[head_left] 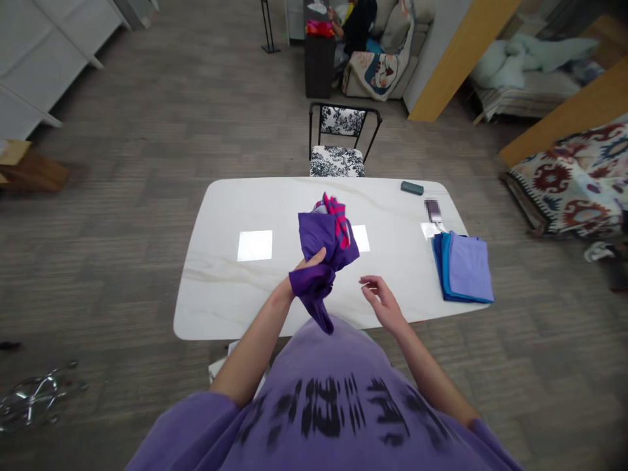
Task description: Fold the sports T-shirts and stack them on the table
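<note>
My left hand (310, 261) is closed on a dark purple cloth (318, 233) above the table, with the thumb showing on top and the other fingers hidden under the fabric. A knotted or gathered tail of the cloth hangs down over my wrist toward my shirt. From the far end of the cloth pokes a pink and purple striped piece of fabric (338, 219), with something pale beside it that I cannot make out. To the right of the bundle, apart from it, my right hand (385, 306) hovers over the table edge with nothing in it, fingers loosely bent and apart.
On the white table (216, 281), folded blue and lilac cloths (468, 268) lie at the right end. A dark case (412, 188) and a phone-like thing (433, 210) are behind them. A patterned chair (338, 157) stands across the table; a person (358, 26) sits farther back.
</note>
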### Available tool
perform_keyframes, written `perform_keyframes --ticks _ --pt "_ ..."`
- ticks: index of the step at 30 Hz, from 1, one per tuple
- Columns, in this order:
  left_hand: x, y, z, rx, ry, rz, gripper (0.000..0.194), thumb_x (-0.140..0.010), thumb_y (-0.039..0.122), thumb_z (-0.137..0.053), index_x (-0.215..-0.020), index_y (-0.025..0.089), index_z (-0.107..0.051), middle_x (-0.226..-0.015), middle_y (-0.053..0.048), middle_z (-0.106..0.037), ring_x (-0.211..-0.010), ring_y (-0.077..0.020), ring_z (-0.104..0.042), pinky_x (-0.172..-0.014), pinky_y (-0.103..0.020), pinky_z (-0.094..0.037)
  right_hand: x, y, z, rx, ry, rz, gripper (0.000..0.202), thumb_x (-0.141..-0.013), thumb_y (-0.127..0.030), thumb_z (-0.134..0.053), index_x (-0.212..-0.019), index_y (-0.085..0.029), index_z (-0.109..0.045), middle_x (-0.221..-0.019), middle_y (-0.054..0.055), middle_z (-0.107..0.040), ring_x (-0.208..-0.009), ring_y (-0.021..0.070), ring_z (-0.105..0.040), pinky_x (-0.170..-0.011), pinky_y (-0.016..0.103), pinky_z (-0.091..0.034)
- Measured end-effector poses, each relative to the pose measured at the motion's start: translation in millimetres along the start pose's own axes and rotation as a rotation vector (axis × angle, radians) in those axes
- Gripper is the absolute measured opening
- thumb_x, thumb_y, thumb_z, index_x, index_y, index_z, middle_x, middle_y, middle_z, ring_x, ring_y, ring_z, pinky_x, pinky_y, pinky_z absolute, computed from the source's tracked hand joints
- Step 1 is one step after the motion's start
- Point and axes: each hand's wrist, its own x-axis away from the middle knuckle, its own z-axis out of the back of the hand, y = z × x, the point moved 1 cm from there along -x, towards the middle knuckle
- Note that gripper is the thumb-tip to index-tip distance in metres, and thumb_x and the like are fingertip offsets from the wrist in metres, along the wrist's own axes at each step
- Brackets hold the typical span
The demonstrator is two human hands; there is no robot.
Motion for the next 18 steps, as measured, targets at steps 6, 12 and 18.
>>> perform_keyframes --ticks 6,12,18 --pt "37 19 -8.7 -0.202 0.042 -0.186 0.076 -0.098 0.076 -0.073 -0.149 0.020 -0.074 -0.163 -0.010 -0.067 -0.168 -0.0365 -0.042 -0.145 -0.051 -0.026 -56 -17 -11 -0.475 0.175 -0.067 0.072 -0.088 -0.083 -0.077 -0.132 -0.027 -0.068 -0.131 0.008 -0.079 -0.123 0.0289 -0.075 -0.109 0.049 -0.064" --pt "44 18 -6.6 0.025 0.358 -0.260 0.065 -0.091 0.076 -0.081 -0.125 0.020 -0.085 -0.140 -0.012 -0.081 -0.151 -0.0380 -0.064 -0.136 -0.052 -0.043 -70 -37 20 -0.484 0.275 -0.041 0.039 -0.085 -0.064 -0.090 -0.081 -0.028 -0.075 -0.089 0.000 -0.081 -0.095 0.0255 -0.079 -0.097 0.042 -0.068" --pt "63 35 -4.3 0.246 0.541 -0.508 0.051 -0.089 0.059 -0.091 -0.120 0.020 -0.083 -0.122 -0.010 -0.085 -0.132 -0.0305 -0.076 -0.121 -0.045 -0.059 -58 -34 103 -0.548 0.264 0.007 0.022 -0.086 -0.049 -0.089 -0.091 -0.029 -0.081 -0.085 -0.002 -0.081 -0.095 0.0258 -0.081 -0.088 0.040 -0.069"
